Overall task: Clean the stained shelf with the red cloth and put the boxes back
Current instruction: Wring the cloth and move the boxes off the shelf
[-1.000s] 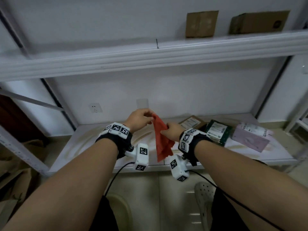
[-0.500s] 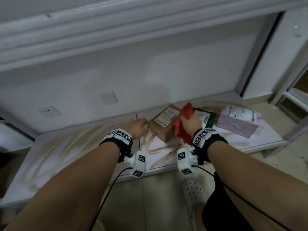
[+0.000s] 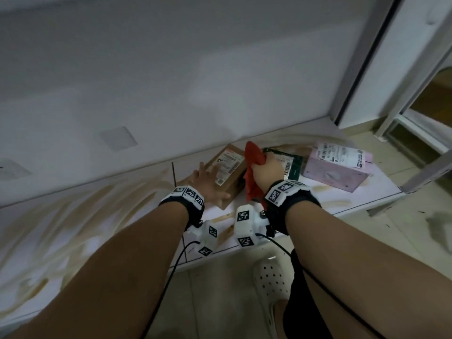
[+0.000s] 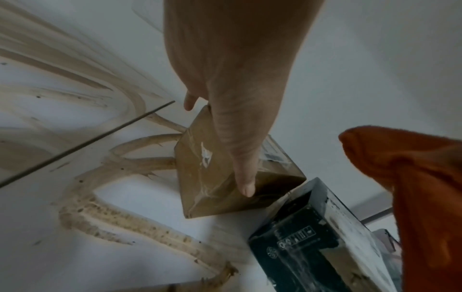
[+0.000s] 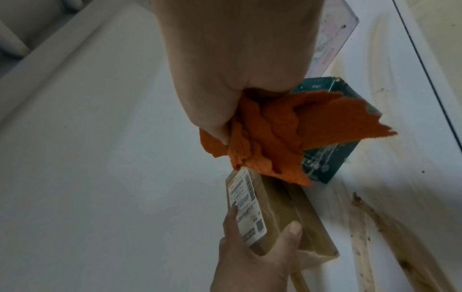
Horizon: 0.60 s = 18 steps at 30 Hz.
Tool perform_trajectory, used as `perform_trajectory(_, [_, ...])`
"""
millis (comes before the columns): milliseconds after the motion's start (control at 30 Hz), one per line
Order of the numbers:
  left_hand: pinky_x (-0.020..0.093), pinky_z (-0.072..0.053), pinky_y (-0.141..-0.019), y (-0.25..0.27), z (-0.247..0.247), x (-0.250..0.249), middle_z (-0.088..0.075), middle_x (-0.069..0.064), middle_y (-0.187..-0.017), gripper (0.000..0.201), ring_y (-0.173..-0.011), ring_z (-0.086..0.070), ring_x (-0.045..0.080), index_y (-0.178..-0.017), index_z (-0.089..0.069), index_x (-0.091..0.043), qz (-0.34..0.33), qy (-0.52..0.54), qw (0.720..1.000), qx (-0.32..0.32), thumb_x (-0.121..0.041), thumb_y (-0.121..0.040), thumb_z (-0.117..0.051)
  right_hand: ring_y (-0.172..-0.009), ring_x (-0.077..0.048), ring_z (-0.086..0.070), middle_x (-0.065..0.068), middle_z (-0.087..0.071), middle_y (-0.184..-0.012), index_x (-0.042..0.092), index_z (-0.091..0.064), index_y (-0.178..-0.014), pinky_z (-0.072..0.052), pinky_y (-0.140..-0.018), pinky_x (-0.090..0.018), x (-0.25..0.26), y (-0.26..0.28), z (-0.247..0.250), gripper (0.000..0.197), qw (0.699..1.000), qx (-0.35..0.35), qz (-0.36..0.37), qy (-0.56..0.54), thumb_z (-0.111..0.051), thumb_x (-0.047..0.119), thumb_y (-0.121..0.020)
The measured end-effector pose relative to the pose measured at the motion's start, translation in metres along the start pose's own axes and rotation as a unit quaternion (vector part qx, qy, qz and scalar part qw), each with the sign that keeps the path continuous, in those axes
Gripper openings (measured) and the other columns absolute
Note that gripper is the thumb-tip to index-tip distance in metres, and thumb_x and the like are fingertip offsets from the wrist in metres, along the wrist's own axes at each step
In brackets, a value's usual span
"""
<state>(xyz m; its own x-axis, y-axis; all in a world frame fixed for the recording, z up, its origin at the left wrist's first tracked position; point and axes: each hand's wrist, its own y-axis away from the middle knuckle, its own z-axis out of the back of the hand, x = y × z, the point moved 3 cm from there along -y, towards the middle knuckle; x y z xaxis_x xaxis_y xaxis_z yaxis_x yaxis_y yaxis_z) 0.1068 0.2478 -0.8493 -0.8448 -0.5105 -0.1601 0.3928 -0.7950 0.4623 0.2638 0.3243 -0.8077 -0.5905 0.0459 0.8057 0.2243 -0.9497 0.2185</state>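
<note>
Gripping the brown box [image 5: 275, 215], left hand [image 5: 252, 262]; label faces right-wrist view only

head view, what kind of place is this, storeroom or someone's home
Most likely a storeroom or utility corner. A plain white metal shelf streaked with brown stains stands against a bare wall and holds labelled parcels: a brown cardboard box, a dark green box and a pink box. Tiled floor below.

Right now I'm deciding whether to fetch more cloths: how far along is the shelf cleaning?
Early. Nothing looks wiped: brown streaks still cover the shelf. In hand: the right hand grips the red cloth off the surface, and the left hand grips the brown box, seemingly to clear it away. Left: moving the green box and pink box, wiping, then putting all three back.
</note>
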Motion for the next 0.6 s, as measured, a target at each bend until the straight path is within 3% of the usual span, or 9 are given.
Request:
perform_trajectory(67, [0.058,-0.021,-0.112,-0.006,-0.003,0.001,0.013,0.016,-0.158,0.108,-0.144,-0.002,0.044,-0.151,0.007,-0.035,0.002,-0.014,1.000,0.012,-0.058,-0.075,-0.066,-0.097,-0.034,-0.061,-0.017,-0.064,-0.106,0.002,-0.055,-0.113,-0.046,-0.076,-0.033,0.003,0.000,-0.004,0.029,1.000,-0.007,0.004,0.004,-0.052,0.011,-0.085])
perform_trajectory(133, [0.055,-0.025,-0.111,-0.006,-0.001,0.002,-0.001,0.019,-0.157,0.107,-0.142,-0.011,0.044,-0.151,0.005,-0.034,0.005,-0.027,1.000,0.003,-0.057,-0.075,-0.066,-0.094,-0.034,-0.062,-0.017,-0.065,-0.104,0.004,-0.056,-0.112,-0.050,-0.079,-0.036,0.008,0.002,-0.008,0.030,1.000,-0.009,0.013,0.013,-0.053,0.015,-0.084])
perform_trajectory(300, [0.049,-0.028,-0.108,0.009,0.012,0.021,-0.027,0.016,-0.144,0.102,-0.132,-0.029,0.039,-0.149,-0.009,-0.033,0.025,-0.029,0.999,-0.038,-0.055,-0.069,-0.067,-0.100,-0.034,-0.060,-0.020,-0.061,-0.113,0.000,-0.054,-0.116,-0.040,-0.072,-0.027,0.023,0.014,-0.017,0.031,0.999,0.005,0.035,0.013,-0.051,0.013,-0.089])
perform_trajectory(467, [0.049,-0.029,-0.107,0.050,0.041,0.063,-0.030,0.014,-0.142,0.092,-0.130,-0.030,0.037,-0.144,-0.018,-0.037,0.044,0.011,0.995,-0.088,-0.055,-0.068,-0.067,-0.104,-0.033,-0.059,-0.019,-0.060,-0.116,0.002,-0.052,-0.117,-0.036,-0.075,-0.027,0.049,0.034,-0.028,0.030,0.997,0.027,0.060,0.033,-0.050,0.015,-0.090])
perform_trajectory(600, [0.049,-0.031,-0.105,0.100,0.058,0.110,-0.033,0.012,-0.137,0.085,-0.127,-0.033,0.037,-0.138,-0.024,-0.039,0.083,0.057,0.986,-0.136,-0.057,-0.067,-0.067,-0.102,-0.034,-0.059,-0.019,-0.060,-0.114,0.001,-0.053,-0.116,-0.043,-0.079,-0.031,0.075,0.060,-0.040,0.030,0.993,0.058,0.102,0.033,-0.049,0.017,-0.090])
